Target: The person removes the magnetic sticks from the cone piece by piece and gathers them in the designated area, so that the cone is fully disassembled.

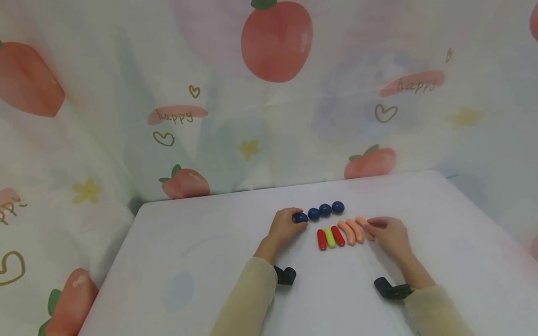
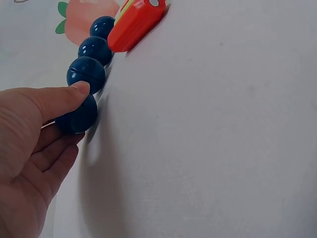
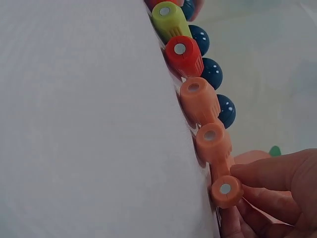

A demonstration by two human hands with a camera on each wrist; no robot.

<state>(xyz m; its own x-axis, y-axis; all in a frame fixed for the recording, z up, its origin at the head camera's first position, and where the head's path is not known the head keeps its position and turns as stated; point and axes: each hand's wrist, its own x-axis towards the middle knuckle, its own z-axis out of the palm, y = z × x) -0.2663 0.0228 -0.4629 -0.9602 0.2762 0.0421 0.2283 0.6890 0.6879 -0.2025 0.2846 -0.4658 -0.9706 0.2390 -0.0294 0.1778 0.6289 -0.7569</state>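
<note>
Thumb and fingers of my left hand point(image 1: 287, 227) pinch the leftmost dark blue magnetic ball point(image 2: 79, 116). In a slanting row beyond it sit more blue balls point(image 1: 325, 210). My right hand point(image 1: 393, 238) holds the rightmost orange curved magnetic rod point(image 3: 226, 192) between thumb and fingers; its round metal end faces the right wrist camera. Two other orange curved rods point(image 1: 353, 231) lie to the left of that one. Further left, a yellow-green rod point(image 1: 329, 237) lies between two straight red rods point(image 1: 322, 240), nearer me than the balls.
The pieces lie on a white tabletop point(image 1: 201, 280). A patterned cloth point(image 1: 269, 126) with fruit prints hangs behind the far edge and along the left side. Each wrist wears a black camera mount point(image 1: 286, 275).
</note>
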